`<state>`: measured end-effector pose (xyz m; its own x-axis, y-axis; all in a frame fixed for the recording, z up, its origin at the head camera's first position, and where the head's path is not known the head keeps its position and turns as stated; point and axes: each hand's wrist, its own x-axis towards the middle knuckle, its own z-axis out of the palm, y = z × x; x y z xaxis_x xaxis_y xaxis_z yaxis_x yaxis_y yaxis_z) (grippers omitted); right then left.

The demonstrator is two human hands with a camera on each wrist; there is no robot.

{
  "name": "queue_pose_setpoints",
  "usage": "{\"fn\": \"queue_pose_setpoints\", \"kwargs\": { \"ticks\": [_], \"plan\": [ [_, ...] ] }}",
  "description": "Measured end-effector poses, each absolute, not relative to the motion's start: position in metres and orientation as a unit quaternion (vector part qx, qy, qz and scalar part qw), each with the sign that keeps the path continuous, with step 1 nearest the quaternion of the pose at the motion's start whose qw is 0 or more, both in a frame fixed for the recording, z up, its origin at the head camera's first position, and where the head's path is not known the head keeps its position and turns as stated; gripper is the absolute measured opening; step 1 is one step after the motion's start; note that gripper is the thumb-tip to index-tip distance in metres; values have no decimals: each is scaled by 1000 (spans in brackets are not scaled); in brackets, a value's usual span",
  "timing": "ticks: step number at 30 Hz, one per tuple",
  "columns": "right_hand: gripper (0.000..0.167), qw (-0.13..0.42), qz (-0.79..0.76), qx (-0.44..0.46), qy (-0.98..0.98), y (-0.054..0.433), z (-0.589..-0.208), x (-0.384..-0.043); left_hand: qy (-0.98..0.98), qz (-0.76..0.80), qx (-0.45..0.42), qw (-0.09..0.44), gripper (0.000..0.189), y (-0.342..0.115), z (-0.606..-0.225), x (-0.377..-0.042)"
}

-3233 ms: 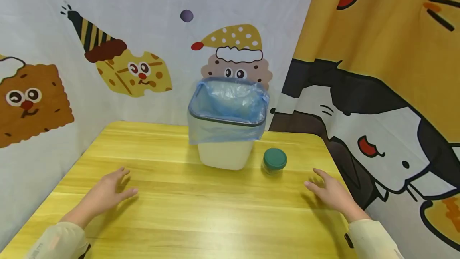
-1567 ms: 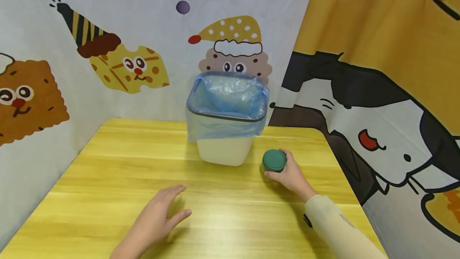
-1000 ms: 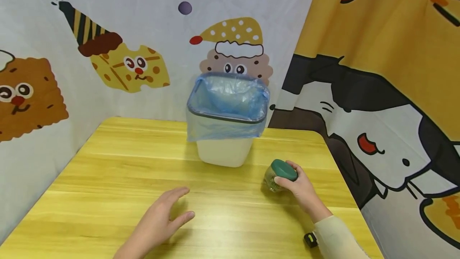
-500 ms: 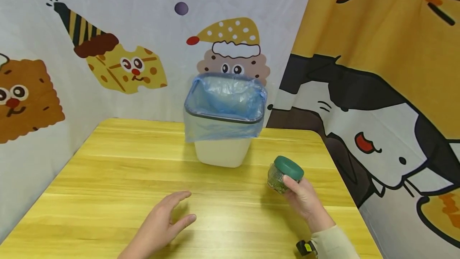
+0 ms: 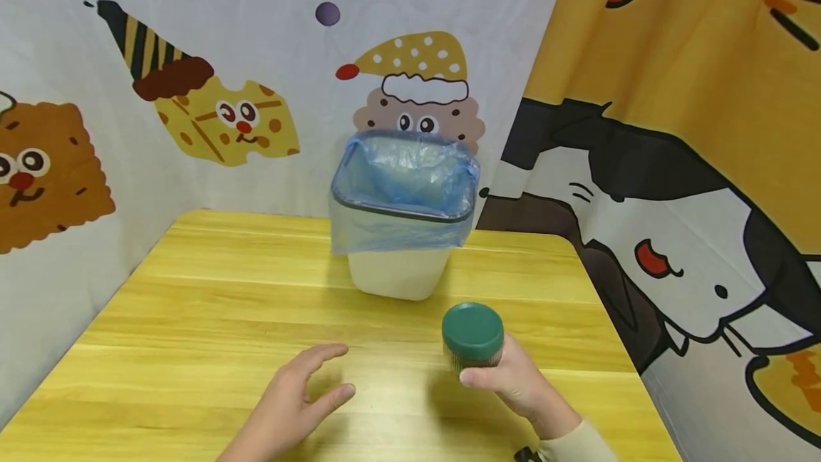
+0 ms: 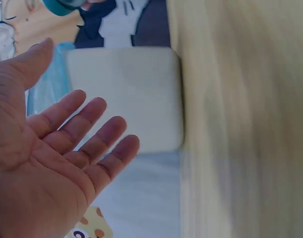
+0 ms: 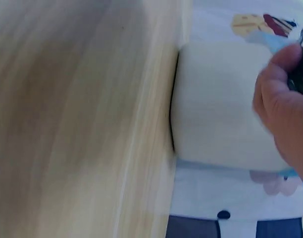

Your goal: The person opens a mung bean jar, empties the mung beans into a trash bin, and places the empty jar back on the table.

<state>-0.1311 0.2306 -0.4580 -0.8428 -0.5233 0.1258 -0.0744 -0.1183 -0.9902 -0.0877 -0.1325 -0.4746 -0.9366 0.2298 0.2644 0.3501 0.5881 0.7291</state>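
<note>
In the head view my right hand (image 5: 522, 383) grips a small clear jar with a green lid (image 5: 473, 332), thumb at the near side. The jar hangs above the table, nearly upright, and what it holds is mostly covered by the lid and hand. Only a dark edge of the jar (image 7: 301, 64) shows in the right wrist view. Left of it, my left hand (image 5: 291, 401) hovers over the table with nothing in it. Its spread, relaxed fingers (image 6: 112, 131) appear in the left wrist view, palm bare.
A cream trash bin (image 5: 398, 273) lined with a blue plastic bag (image 5: 404, 230) stands at the back middle of the yellow wood-grain table (image 5: 224, 291). Behind the table hangs a cartoon-printed cloth (image 5: 256, 20), yellow on the right.
My right hand reached in, took the jar, lifted and tilted it, then brought it left and nearer, more upright. My left hand moved right toward the middle. The bin stayed put.
</note>
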Motion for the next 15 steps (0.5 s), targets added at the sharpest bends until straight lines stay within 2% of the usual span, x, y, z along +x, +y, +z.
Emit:
{"fn": "queue_pose_setpoints", "kwargs": {
  "ticks": [7,11,15],
  "plan": [
    [62,164,-653,-314,669,208,-460,-122,-844,-473,-213,141,45,-119,-458,-89],
    [65,165,-628,-351,674,197,-459,-118,-828,-462,-267,172,52,-111,-450,-89],
    [67,165,-611,-379,675,191,-458,-116,-824,-430,-323,176,66,-105,-442,-90]
  ]
}}
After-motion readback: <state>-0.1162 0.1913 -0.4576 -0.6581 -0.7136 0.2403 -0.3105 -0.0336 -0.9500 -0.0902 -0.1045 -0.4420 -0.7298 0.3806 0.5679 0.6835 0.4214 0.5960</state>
